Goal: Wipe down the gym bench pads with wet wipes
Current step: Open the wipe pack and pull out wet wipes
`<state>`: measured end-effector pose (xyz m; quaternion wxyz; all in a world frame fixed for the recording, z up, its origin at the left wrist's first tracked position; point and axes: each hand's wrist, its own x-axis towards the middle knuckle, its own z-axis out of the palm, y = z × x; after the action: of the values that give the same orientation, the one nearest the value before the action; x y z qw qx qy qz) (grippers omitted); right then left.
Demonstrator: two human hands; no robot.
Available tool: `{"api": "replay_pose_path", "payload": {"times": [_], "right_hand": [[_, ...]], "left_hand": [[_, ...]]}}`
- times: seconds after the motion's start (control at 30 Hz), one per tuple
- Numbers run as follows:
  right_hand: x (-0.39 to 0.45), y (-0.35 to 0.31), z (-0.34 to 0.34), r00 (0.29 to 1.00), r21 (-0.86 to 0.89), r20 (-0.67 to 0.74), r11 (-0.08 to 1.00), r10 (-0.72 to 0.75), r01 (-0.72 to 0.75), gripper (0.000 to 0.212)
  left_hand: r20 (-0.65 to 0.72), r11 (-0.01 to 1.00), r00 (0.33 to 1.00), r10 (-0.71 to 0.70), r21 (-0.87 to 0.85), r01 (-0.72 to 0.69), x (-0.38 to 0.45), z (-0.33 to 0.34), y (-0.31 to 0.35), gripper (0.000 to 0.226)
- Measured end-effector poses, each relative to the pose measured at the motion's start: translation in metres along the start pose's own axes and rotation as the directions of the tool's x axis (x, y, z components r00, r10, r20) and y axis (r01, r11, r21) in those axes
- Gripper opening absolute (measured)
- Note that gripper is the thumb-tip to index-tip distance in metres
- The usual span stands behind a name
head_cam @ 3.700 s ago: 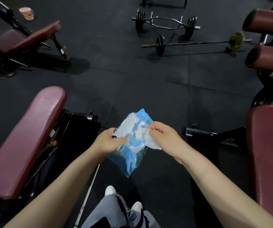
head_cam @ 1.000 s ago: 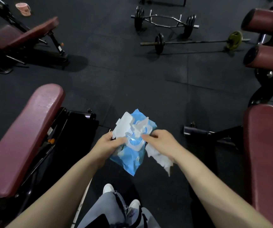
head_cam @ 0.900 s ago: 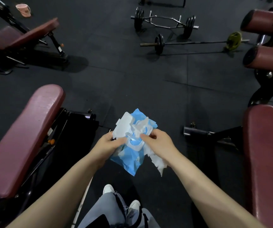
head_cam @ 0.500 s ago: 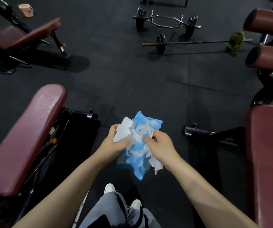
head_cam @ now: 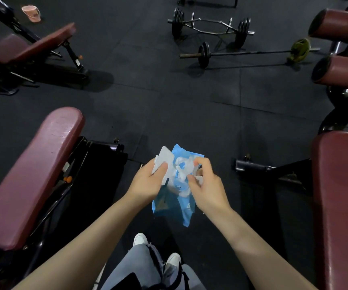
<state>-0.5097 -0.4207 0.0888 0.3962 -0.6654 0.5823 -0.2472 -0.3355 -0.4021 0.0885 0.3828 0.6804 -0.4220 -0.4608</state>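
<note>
From my seat at the feed I see the dark rubber floor (head_cam: 148,97) filling most of the head view, and on it the maroon bench pads: one long pad (head_cam: 28,176) slants along the left side over its black frame (head_cam: 97,164), a second pad (head_cam: 340,206) runs down the right edge, and a third, smaller incline bench (head_cam: 28,47) stands well apart at the upper left. Two maroon roller pads (head_cam: 340,47) sit at the upper right. Farther out on the floor lie a hex bar (head_cam: 209,26) with black plates and, just nearer, a straight barbell (head_cam: 246,52) with a black plate at one end and a yellow-green one at the other. A small pink cup (head_cam: 31,13) stands at the far upper left. Between the two near pads, in the middle of my view, the blue wet wipes pack (head_cam: 174,203) hangs in the air above the floor, its white flip lid (head_cam: 162,163) standing open. The left hand (head_cam: 146,183) grips the pack from its left side, thumb pressed against the open lid and the other fingers curled under and hidden. The right hand (head_cam: 207,185) is curled at the opening, thumb and forefinger pinching a crumpled white wipe (head_cam: 184,166) that sticks out of the pack; I cannot tell whether more wipe is bunched in the palm. Below the hands, grey trousers (head_cam: 139,266) and white shoes (head_cam: 140,239) show.
</note>
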Motion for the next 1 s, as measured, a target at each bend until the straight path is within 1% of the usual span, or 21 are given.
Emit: {"api": "replay_pose_path", "payload": {"times": [0.07,0.13,0.23,0.27,0.33,0.4,0.47,0.53,0.57,0.67,0.77,0.8,0.87,0.9,1.0], "right_hand": [[0.000,0.007,0.000,0.998,0.009,0.006,0.998,-0.055,0.055,0.021],[0.000,0.012,0.000,0.997,-0.033,0.003,0.996,-0.083,0.083,0.016],[0.002,0.012,-0.002,0.997,-0.067,0.004,0.995,-0.080,0.080,0.024],[0.002,0.011,-0.003,0.997,-0.065,0.003,0.995,-0.078,0.078,0.027],[0.003,0.006,-0.005,0.997,-0.128,0.010,0.989,-0.072,0.072,0.027],[0.003,0.003,-0.008,0.998,-0.225,0.042,0.973,-0.041,0.049,0.028],[0.001,0.000,-0.010,0.995,-0.294,0.103,0.955,-0.009,0.039,0.030],[0.000,-0.001,-0.011,0.990,-0.325,0.143,0.945,0.017,0.031,0.030],[0.000,-0.001,-0.010,0.990,-0.314,0.140,0.949,0.033,0.013,0.032],[0.001,-0.002,-0.005,0.994,-0.217,0.043,0.972,0.096,-0.084,0.032],[0.000,-0.003,0.001,0.993,-0.204,-0.077,0.973,0.092,-0.106,0.016],[0.000,-0.005,0.000,0.989,-0.169,-0.106,0.978,0.107,-0.124,0.010],[0.001,-0.007,-0.003,0.978,-0.105,-0.132,0.979,0.161,-0.175,0.020],[0.003,-0.008,-0.005,0.977,-0.112,-0.131,0.977,0.165,-0.180,0.022],[0.005,-0.007,-0.008,0.979,-0.129,-0.117,0.975,0.165,-0.180,0.016]], "left_hand": [[0.015,1.000,1.000,0.004,-0.016,-0.004,-0.002,0.001,0.001,0.039],[0.029,0.999,1.000,-0.001,-0.035,0.002,-0.004,0.003,0.003,0.040],[0.034,0.998,0.999,-0.022,-0.065,0.024,-0.005,0.005,0.006,0.050],[0.034,0.997,0.999,-0.021,-0.073,0.023,-0.005,0.005,0.007,0.051],[0.033,0.996,0.999,-0.015,-0.082,0.017,-0.006,0.006,0.009,0.051],[0.038,0.996,0.999,-0.018,-0.087,0.021,-0.006,0.007,0.012,0.051],[0.049,0.997,0.999,-0.019,-0.078,0.023,-0.006,0.007,0.014,0.053],[0.059,0.998,0.998,-0.015,-0.065,0.019,-0.005,0.006,0.015,0.054],[0.061,0.998,0.998,-0.013,-0.063,0.017,-0.006,0.006,0.014,0.053],[0.066,0.998,0.998,-0.004,-0.068,0.008,-0.009,0.007,0.015,0.054],[0.066,0.997,0.998,0.021,-0.071,-0.016,-0.010,0.006,0.020,0.057],[0.068,0.997,0.997,0.033,-0.067,-0.028,-0.011,0.005,0.021,0.057],[0.092,0.997,0.994,0.050,-0.064,-0.044,-0.012,0.004,0.021,0.053],[0.105,0.997,0.993,0.056,-0.067,-0.049,-0.013,0.003,0.021,0.051],[0.109,0.995,0.992,0.064,-0.081,-0.056,-0.011,0.002,0.020,0.043]]}}
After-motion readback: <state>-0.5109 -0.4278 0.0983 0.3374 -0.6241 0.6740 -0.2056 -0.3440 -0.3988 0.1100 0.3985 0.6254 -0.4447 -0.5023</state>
